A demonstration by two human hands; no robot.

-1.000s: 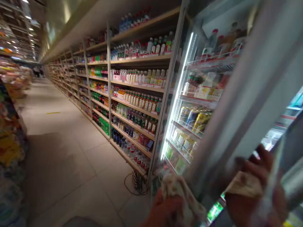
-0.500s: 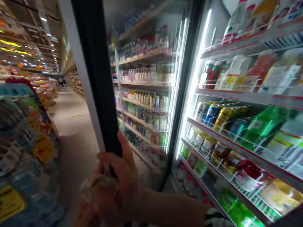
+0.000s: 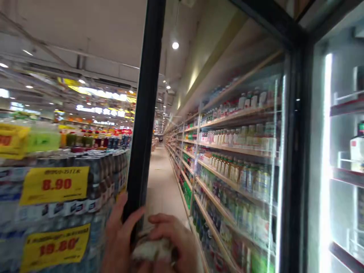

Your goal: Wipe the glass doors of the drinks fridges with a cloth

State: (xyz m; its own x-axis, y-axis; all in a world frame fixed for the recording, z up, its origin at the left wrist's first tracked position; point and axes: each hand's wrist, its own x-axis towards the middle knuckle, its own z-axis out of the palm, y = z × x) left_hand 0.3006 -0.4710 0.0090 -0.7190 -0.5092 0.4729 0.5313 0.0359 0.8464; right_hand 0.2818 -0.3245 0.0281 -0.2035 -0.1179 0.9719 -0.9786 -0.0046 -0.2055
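A glass cooler door with a black frame [image 3: 143, 125] stands swung open in front of me. My left hand [image 3: 118, 235] grips the lower part of this frame, thumb on the right side and fingers on the left. Close beside it, my right hand [image 3: 178, 242] has its fingers curled over a pale, crumpled cloth [image 3: 150, 248] at the same frame edge. The lower parts of both hands are cut off by the bottom of the view, and the cloth is partly covered by fingers.
Stacked bottles [image 3: 105, 170] with yellow price signs [image 3: 55, 184] stand on the left. An aisle floor [image 3: 159, 170] runs away ahead. Long shelves of drinks [image 3: 233, 151] show through the door glass. The lit cooler interior [image 3: 344, 140] is at the right.
My view has swung left and up, so the cooler shelves have moved off to the right. The cloth, formerly lower left of the gripping hand, is now under my right hand; my left grips the frame.
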